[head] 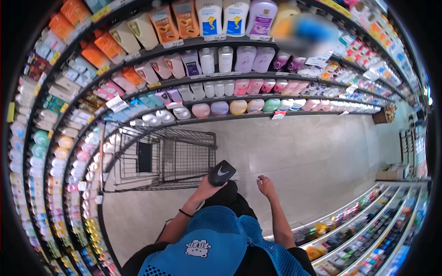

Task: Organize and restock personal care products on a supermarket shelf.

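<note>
A dark grey bottle (222,173) with a white swoosh on it is gripped in my left hand (208,189), in front of my body. My left wrist wears a black band. My right hand (266,186) hangs over the floor, its fingers loosely bent and nothing visible in it. Just left of the bottle stands a metal wire shopping cart (188,165), its far side close to the shelves. Ahead, a shelf unit (228,77) carries rows of bottles, among them white lotion bottles (209,17), lilac bottles (246,59) and round pastel containers (238,107).
Shelving curves round to the left, stocked with orange bottles (109,46) and small packs. Behind me on the right runs another shelf unit (348,238) full of small goods. A brown basket (381,117) and a box (392,171) stand far right. Grey tiled floor (304,148) lies between.
</note>
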Tool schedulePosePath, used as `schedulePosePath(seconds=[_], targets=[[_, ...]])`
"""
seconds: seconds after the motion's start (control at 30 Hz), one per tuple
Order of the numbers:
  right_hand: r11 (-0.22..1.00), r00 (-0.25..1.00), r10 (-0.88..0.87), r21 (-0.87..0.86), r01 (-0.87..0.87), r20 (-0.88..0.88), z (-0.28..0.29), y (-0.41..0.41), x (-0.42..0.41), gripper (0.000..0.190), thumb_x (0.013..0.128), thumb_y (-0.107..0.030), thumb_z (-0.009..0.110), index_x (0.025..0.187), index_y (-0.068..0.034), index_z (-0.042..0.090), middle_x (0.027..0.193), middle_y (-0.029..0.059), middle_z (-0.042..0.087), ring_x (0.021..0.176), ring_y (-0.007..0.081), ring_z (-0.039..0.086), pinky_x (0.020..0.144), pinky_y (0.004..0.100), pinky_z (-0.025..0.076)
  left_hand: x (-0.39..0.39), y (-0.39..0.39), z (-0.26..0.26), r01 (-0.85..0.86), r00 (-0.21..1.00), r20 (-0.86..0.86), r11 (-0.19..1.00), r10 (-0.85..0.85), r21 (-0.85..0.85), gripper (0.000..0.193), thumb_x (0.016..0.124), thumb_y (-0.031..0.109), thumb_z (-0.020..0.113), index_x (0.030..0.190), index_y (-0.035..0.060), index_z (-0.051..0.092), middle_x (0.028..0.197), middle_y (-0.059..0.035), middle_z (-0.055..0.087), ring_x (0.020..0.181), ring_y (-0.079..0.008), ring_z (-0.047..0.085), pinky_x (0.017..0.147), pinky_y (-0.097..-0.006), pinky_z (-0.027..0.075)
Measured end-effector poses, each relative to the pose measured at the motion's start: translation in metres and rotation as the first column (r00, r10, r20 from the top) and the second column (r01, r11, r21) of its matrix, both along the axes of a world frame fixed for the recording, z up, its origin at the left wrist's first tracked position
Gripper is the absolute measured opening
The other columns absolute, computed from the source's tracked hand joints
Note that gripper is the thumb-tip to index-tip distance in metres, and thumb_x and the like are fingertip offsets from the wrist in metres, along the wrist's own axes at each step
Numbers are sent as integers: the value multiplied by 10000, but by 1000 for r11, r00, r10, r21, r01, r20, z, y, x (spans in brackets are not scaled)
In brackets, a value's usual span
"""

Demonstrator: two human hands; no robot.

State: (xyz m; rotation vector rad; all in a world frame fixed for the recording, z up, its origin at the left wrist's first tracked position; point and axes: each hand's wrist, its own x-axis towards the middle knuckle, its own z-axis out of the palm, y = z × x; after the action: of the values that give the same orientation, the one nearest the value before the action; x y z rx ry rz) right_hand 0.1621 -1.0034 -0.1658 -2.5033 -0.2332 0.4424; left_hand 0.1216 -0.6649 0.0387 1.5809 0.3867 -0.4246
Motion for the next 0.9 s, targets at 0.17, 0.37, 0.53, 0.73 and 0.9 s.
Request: schedulePosePath(seconds=[0.17, 0.37, 0.53, 0.73, 0.9], targets=[[986, 956, 143, 125, -114, -256, 14, 37, 49, 286, 953, -223, 596, 1150, -23, 654, 1024, 221, 714, 939, 375, 700, 848, 431, 558, 46, -15, -18, -62, 979, 193, 997, 68, -39, 381, 841, 142, 801, 1165, -13, 672, 1089, -120, 737, 1038, -179, 682, 915, -327, 527], [867, 831, 496, 94, -489, -251, 0, 117, 134, 317, 946, -243, 603, 1168, -23, 651, 1066, 213, 706, 1021, 368, 678, 907, 448, 531, 86, -4, -60, -253, 940, 195, 957, 278, -144, 440, 856, 176, 807, 1213, -26, 647, 1142, -125, 721, 1064, -170, 670, 943, -315, 506], [856, 785, 514, 137, -499, -345, -6, 198, 189, 438, 959, -310, 605, 1280, -15, 563, 1094, 234, 698, 1048, 407, 662, 924, 451, 523, 112, 41, -38, -597, 787, 131, 798, 603, -84, 405, 844, 189, 821, 1155, -21, 669, 1068, -112, 736, 974, -174, 690, 864, -323, 529], [849, 666, 497, 151, -507, -557, -39, 280, 241, 844, 899, -573, 634, 1426, 47, 408, 1291, 310, 597, 1155, 392, 636, 970, 459, 499, 103, 74, -31, -874, 475, 103, 482, 874, -63, 378, 838, 151, 820, 1136, -29, 672, 1042, -106, 734, 953, -156, 689, 843, -307, 528], [822, 731, 443, -89, -562, -519, -59, 318, 236, 619, 927, -493, 643, 1132, 87, 577, 842, 249, 700, 728, 328, 731, 686, 426, 583, 88, 69, -31, -966, 252, 69, 246, 965, 86, 483, 792, 196, 872, 1142, -46, 644, 1054, -126, 719, 956, -181, 686, 854, -322, 527]])
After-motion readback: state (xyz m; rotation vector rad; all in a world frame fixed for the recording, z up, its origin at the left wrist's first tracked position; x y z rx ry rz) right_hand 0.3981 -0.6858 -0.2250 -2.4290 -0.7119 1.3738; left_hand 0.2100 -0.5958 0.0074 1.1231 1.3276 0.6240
